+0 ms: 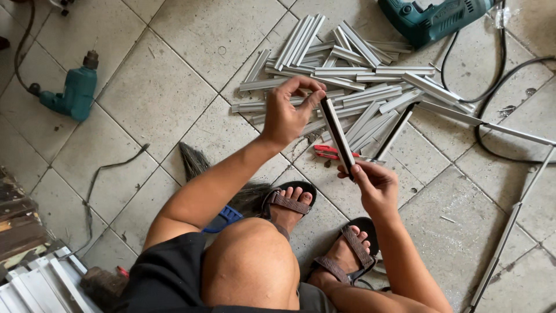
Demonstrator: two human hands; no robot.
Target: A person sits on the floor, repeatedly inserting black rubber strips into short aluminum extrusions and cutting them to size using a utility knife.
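Both hands pinch one short aluminium strip (337, 135): left hand (288, 113) grips its far end, right hand (375, 184) its near end, long axis running near-to-far above the floor's strip pile (347, 75).

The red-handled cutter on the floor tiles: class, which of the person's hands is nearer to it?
Right. The right hand sits just beside the red-handled cutter, gripping the lower end of a short metal strip. The left hand pinches the strip's upper end, farther up.

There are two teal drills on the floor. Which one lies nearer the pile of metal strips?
The drill at the top right, right beside the pile of metal strips. The other drill lies far off to the left.
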